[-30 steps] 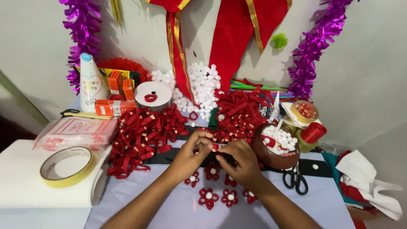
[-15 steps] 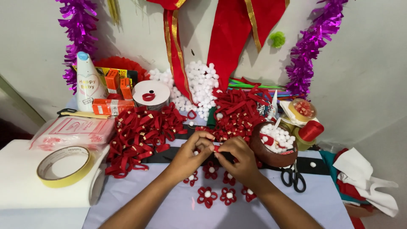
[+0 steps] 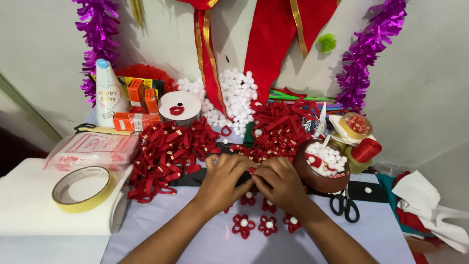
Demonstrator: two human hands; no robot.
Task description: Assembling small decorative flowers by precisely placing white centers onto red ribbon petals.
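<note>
Both hands meet at mid-counter: the left hand [image 3: 222, 182] and right hand [image 3: 278, 183] have each grip pinched together on a small red ribbon piece [image 3: 252, 170] between their fingertips. Finished red ribbon flowers [image 3: 243, 225] lie just below; a brown bowl [image 3: 316, 180] sits just right.

We're seeing tape roll [image 3: 82, 188] sitting at table [image 3: 195, 244] left edge, scissors [image 3: 345, 204] lying right, bowl [image 3: 320, 168] behind them, flowers [image 3: 266, 224] lying centre-front.
</note>
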